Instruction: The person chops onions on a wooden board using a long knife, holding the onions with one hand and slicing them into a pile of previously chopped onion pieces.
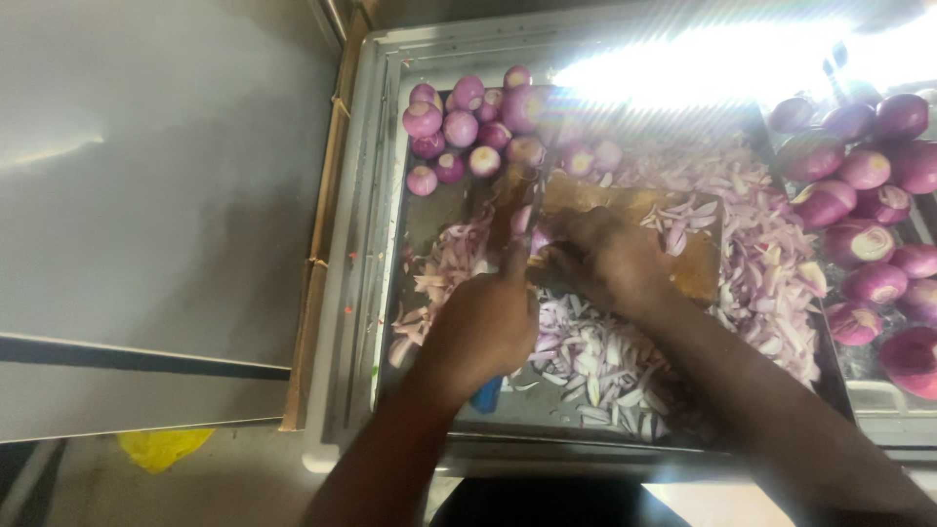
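Head view: the left hand (485,327) is closed around a knife (515,229) handle, blade pointing away over the wooden board (639,210). The right hand (602,259) presses down on an onion (527,226) at the board's near-left part, beside the blade; its fingers are curled, though whether they clamp it I cannot tell. The onion is purple and mostly hidden. Pale sliced onion (595,356) heaps around the board, filling the steel tray (366,293). Whole peeled onions (468,127) crowd the far-left corner and the right side, leaving little bare room.
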